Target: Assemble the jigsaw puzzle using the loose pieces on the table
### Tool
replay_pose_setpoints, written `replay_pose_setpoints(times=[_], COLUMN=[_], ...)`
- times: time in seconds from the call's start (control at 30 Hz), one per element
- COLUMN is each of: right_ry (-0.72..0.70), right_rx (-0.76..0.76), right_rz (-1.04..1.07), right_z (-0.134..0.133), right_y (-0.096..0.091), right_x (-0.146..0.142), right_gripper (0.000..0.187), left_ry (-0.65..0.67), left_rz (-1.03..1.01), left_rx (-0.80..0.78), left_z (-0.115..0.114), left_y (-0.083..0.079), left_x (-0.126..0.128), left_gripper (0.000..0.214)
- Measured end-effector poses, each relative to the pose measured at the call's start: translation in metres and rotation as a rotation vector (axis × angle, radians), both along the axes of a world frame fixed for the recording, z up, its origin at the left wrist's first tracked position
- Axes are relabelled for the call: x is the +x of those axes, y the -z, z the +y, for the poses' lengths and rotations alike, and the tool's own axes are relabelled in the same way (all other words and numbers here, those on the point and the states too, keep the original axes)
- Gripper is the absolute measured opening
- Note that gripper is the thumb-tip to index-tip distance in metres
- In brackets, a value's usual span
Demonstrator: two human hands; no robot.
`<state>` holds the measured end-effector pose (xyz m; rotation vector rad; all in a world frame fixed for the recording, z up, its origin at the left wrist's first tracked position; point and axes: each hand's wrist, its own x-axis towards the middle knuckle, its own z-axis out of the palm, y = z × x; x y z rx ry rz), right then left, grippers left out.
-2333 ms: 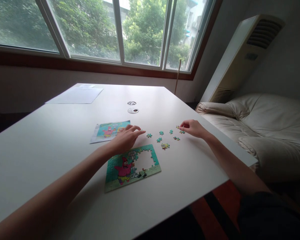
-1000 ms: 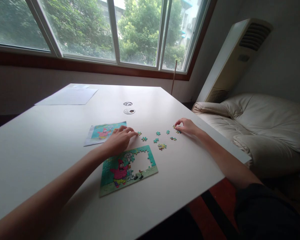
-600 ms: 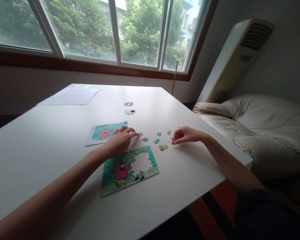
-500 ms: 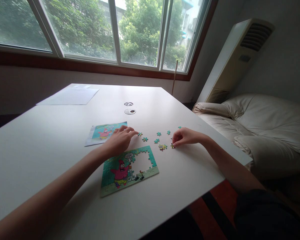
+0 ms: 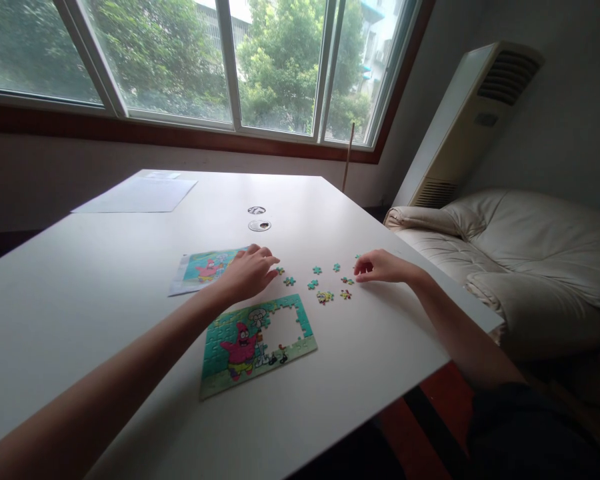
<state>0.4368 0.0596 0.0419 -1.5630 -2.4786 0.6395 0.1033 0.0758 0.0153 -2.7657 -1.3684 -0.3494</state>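
A partly assembled cartoon jigsaw puzzle (image 5: 257,337) lies on the white table (image 5: 105,293) in front of me, with a gap in its upper right. My left hand (image 5: 250,272) rests flat above it with fingers stretched out, their tips by a loose piece (image 5: 279,270) and overlapping the printed reference picture (image 5: 205,267). Several loose pieces (image 5: 317,270) are scattered between my hands, among them a yellow-faced cluster (image 5: 324,297) and a small piece (image 5: 345,294). My right hand (image 5: 383,265) lies to their right with fingers curled together, tips close to another piece (image 5: 347,281); whether it holds anything is hidden.
A sheet of paper (image 5: 137,195) lies at the table's far left, and two round cable holes (image 5: 259,225) sit mid-table. The table's right edge is just past my right hand. A cream sofa (image 5: 530,247) and a standing air conditioner (image 5: 470,120) are on the right, below large windows.
My right hand carried a small piece from the far right pieces down beside the yellow-faced cluster, left it there, and drew back up and right. My left hand barely shifted.
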Motion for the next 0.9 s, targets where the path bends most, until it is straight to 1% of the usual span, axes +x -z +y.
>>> replay_pose_setpoints(times=[0.2, 0.3, 0.53, 0.63, 0.7, 0.77, 0.83, 0.9], right_ry=[-0.016, -0.017, -0.026, -0.036, -0.035, -0.035, -0.057, -0.11], right_rx=[-0.007, -0.014, -0.067, -0.081, -0.083, -0.109, -0.189, -0.321], right_rz=[-0.002, 0.002, 0.045, 0.073, 0.098, 0.156, 0.248, 0.321], right_z=[-0.006, -0.007, 0.0, 0.001, 0.0, -0.002, -0.005, -0.01], right_y=[0.001, 0.001, 0.006, 0.008, 0.007, 0.004, 0.0, -0.004], right_x=[-0.014, -0.015, -0.012, -0.013, -0.014, -0.014, -0.015, -0.016], right_gripper=[0.018, 0.017, 0.016, 0.015, 0.014, 0.015, 0.019, 0.024], left_ry=[-0.003, -0.004, -0.049, -0.06, -0.052, -0.023, 0.023, 0.066], left_rz=[-0.024, -0.058, -0.195, -0.282, -0.34, -0.388, -0.414, -0.411], left_rx=[-0.068, -0.1, -0.199, -0.26, -0.313, -0.377, -0.444, -0.499], left_z=[0.006, 0.008, 0.018, 0.017, 0.01, -0.002, -0.021, -0.043], left_y=[-0.006, -0.007, -0.002, -0.001, -0.004, -0.009, -0.014, -0.019], left_x=[0.005, 0.005, 0.003, 0.004, 0.008, 0.016, 0.027, 0.041], left_gripper=[0.019, 0.015, 0.011, 0.009, 0.012, 0.015, 0.018, 0.017])
